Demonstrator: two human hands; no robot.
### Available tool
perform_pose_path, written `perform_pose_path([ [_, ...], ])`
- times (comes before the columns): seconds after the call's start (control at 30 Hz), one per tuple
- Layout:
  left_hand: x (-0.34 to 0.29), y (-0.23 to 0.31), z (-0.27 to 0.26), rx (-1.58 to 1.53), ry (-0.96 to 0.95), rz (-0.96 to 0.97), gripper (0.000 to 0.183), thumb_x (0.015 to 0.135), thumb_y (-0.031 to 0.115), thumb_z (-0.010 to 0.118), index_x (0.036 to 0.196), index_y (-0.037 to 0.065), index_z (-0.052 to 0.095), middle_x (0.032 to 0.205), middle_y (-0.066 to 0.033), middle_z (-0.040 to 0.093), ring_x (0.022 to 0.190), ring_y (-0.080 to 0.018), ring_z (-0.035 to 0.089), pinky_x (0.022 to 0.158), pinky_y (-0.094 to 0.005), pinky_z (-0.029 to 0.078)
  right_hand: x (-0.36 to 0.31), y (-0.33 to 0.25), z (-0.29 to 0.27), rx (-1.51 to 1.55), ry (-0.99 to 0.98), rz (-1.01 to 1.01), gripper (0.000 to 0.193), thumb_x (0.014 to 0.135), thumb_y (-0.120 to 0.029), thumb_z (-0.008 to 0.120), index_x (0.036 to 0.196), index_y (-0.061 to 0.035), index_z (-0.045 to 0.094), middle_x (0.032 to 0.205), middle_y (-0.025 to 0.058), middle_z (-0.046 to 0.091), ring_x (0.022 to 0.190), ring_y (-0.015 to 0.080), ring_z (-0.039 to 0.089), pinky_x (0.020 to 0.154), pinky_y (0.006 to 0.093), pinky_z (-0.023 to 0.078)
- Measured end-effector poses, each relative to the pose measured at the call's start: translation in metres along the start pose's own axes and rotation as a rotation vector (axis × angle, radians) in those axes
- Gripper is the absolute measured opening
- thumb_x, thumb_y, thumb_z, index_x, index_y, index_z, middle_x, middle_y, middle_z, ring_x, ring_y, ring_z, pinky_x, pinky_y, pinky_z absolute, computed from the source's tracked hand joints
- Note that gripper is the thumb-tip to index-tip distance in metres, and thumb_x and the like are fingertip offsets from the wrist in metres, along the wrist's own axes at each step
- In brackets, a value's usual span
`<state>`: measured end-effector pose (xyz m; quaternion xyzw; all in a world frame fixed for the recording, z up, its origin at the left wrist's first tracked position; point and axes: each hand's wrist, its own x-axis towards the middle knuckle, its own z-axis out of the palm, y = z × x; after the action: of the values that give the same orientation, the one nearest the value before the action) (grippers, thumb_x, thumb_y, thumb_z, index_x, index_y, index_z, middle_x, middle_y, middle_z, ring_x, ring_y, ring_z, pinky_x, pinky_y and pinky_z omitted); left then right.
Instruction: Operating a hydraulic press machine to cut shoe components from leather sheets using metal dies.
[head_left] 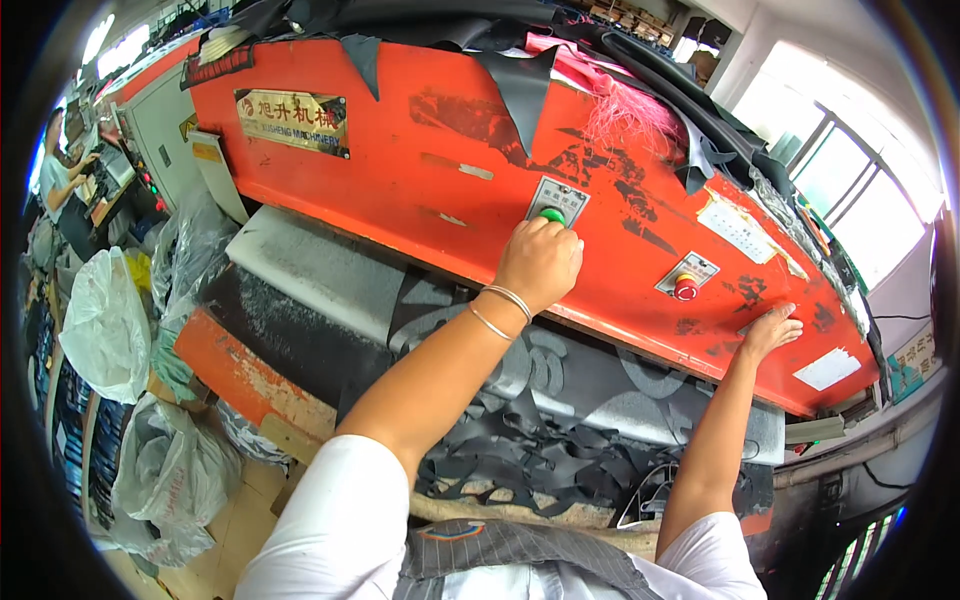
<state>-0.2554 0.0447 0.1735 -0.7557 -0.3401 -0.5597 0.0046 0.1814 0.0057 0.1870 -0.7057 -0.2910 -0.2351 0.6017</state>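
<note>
A large red machine beam (400, 150) spans the view in front of me. My left hand (541, 262), with bracelets at its wrist, is closed like a fist against the beam's face. It touches a green push button (552, 214) on a small metal plate, and I see nothing held in it. Farther right, my right hand (773, 330) rests on the red face with its fingers stretched out. Whatever lies under that palm is hidden. Between the hands a red mushroom-shaped button (686, 288) sits on its own plate. Black cut sheet scraps (530, 450) lie below my arms.
A pale slab (310, 268) runs beneath the beam. Black sheets (520, 85) and pink fringed material (620, 95) drape over its top. Plastic bags (108, 325) stand at left beside a worn orange panel (250, 375). Another person (62, 185) is at the far left.
</note>
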Motion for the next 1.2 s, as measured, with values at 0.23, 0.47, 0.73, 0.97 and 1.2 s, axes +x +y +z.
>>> perform_pose_path([
  [0.23,-0.146,0.057,-0.079,-0.044,-0.739,-0.290,0.029,0.090,0.028,0.055,0.074,0.005,0.061,0.078,-0.0144,0.062,0.080,-0.0345,0.061,0.071,-0.0461,0.050,-0.012,-0.014,-0.069,0.184,-0.170,0.051,0.088,0.099,-0.057,0.034,0.146,0.0143,0.011,0.157,0.0286,0.006,0.148,0.0345,0.005,0.119,0.0407,0.005],
  [0.47,-0.257,0.118,-0.165,0.060,-0.736,-0.367,0.025,0.083,0.028,0.063,0.065,0.011,0.066,0.070,-0.0021,0.059,0.074,-0.0220,0.058,0.066,-0.0360,0.050,-0.096,-0.099,-0.063,0.592,-0.199,-0.149,0.052,0.095,-0.023,0.061,0.138,0.0009,0.044,0.129,0.0145,0.050,0.117,0.0230,0.049,0.099,0.0344,0.039],
  [0.73,-0.251,0.120,-0.158,0.132,-0.597,-0.393,0.023,0.077,0.024,0.067,0.060,0.009,0.064,0.066,-0.0033,0.056,0.068,-0.0229,0.055,0.062,-0.0369,0.048,-0.264,-0.242,-0.017,0.688,-0.816,-0.743,0.034,0.080,-0.007,0.072,0.113,-0.0044,0.064,0.105,0.0131,0.065,0.103,0.0314,0.058,0.090,0.0399,0.046],
  [0.97,-0.186,0.070,-0.128,0.052,-1.235,-0.615,0.029,0.085,0.031,0.063,0.066,0.010,0.071,0.074,-0.0079,0.067,0.082,-0.0285,0.065,0.069,-0.0411,0.053,-0.309,-0.191,0.070,0.460,-1.070,-0.994,0.045,0.072,-0.004,0.063,0.117,-0.0022,0.061,0.100,0.0165,0.066,0.098,0.0341,0.062,0.087,0.0449,0.048],
  [1.2,-0.109,-0.086,-0.040,-0.009,-0.401,-0.557,0.057,0.095,0.014,0.048,0.148,0.004,0.029,0.134,-0.0183,0.054,0.123,-0.0317,0.053,0.103,-0.0388,0.039,-0.381,-0.175,0.149,0.177,-1.043,-0.914,0.036,0.087,-0.020,0.051,0.120,-0.0065,0.059,0.127,0.0134,0.055,0.129,0.0306,0.046,0.111,0.0496,0.030],
])
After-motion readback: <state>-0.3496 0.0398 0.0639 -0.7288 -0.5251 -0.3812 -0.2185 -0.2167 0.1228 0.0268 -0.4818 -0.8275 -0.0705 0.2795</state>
